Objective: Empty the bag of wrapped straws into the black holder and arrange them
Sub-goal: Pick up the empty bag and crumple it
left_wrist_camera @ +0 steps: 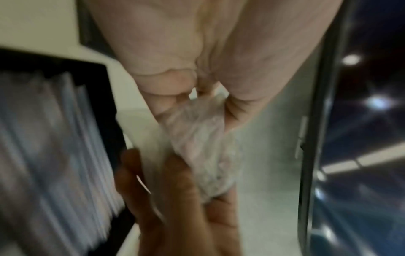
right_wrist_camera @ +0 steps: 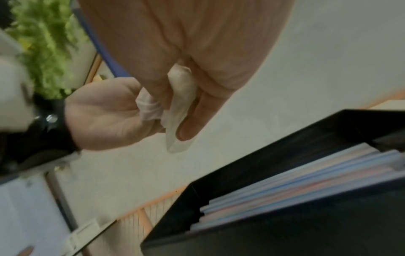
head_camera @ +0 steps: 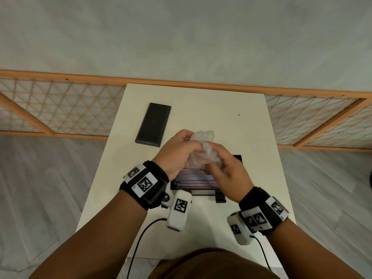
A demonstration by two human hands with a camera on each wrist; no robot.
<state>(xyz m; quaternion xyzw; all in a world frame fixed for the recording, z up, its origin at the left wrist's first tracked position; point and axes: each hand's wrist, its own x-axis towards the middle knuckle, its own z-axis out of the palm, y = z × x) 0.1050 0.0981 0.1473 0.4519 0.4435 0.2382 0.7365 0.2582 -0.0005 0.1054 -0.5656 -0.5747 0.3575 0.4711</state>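
Straws (head_camera: 196,179) already lie in the black holder (head_camera: 238,158) on the tabletop (head_camera: 231,121), so we judge the emptying done. Our left hand (head_camera: 177,156) and right hand (head_camera: 227,174) curl their fingers (right_wrist_camera: 188,128) round the crumpled bag (head_camera: 201,150) above it; arranging the straws remains.

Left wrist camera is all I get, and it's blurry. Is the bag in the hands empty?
Observer: Head view: the left hand and right hand scrunch the clear bag into a ball; it looks empty.
Operator: Where did everything go?
Observer: Right wrist view: straws lie flat in pink and blue layers in the black holder.
Operator: Anything else?
Observer: A black flat box lies on the white table, far left of the holder.
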